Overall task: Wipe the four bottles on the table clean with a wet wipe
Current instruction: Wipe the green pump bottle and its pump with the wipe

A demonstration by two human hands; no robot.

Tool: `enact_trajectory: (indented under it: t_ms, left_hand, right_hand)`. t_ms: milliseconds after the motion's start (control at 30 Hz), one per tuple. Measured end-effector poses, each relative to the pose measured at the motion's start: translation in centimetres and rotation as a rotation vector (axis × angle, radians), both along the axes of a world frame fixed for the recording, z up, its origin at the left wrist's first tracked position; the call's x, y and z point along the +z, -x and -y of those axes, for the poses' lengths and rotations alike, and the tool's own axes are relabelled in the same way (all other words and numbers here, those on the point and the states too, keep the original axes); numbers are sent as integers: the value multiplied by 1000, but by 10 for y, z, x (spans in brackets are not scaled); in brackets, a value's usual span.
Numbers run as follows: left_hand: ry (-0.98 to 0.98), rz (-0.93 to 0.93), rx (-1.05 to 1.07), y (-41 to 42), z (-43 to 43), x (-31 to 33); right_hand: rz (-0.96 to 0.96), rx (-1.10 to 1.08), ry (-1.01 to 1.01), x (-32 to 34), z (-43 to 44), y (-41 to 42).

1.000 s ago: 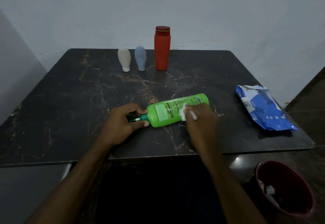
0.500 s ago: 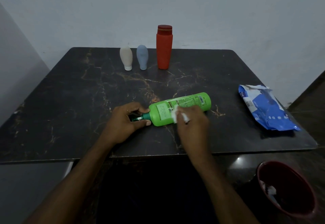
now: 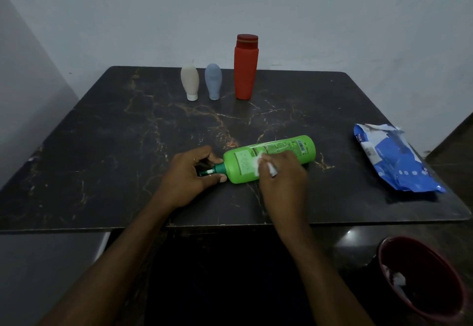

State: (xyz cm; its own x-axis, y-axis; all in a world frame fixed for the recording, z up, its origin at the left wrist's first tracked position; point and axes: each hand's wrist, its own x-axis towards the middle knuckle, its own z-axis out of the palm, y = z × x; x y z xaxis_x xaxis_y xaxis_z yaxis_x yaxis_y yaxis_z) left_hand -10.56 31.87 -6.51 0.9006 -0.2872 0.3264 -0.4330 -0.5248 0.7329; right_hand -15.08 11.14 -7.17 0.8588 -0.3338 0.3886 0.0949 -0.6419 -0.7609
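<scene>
The bottle (image 3: 271, 156) is gripped at its neck by the left hand (image 3: 189, 176), fingers (image 3: 213, 158) curled; a wipe (image 3: 256, 164) is pinched against it by the right hand (image 3: 284, 176).

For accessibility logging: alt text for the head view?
A right hand presses a white wet wipe onto a green plastic bottle lying on a dark marbled table; the left hand grips its neck. A beige tube, blue tube and red bottle stand behind.

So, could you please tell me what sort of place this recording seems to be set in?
Probably a plain room in a home: a dark marble-look table by a bare painted wall, toiletry-style bottles like the red bottle, and a dark red bin beside it.
</scene>
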Motion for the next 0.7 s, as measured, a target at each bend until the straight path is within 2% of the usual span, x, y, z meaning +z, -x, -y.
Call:
enact_trajectory:
  t_ms: [133,200,400,533,600,700]
  left_hand:
    - [-4,4,-12,-1,-1,-2]
    - [-13,3,-23,-1,-1,-3]
    - [-6,16,-30,-2,0,-2]
    - [-3,10,-24,-1,-2,-2]
    - [-9,6,-29,0,-2,-1]
    - [2,-9,-39,-1,-3,0]
  right_hand:
    - [57,180,126,-5,-39,10]
    - [51,193,189,-2,-41,8]
    - [74,127,140,3,-20,-10]
    - [89,204,223,-2,-17,2]
    - [53,165,202,-4,1,3]
    - [-15,-21,84,-1,46,-9]
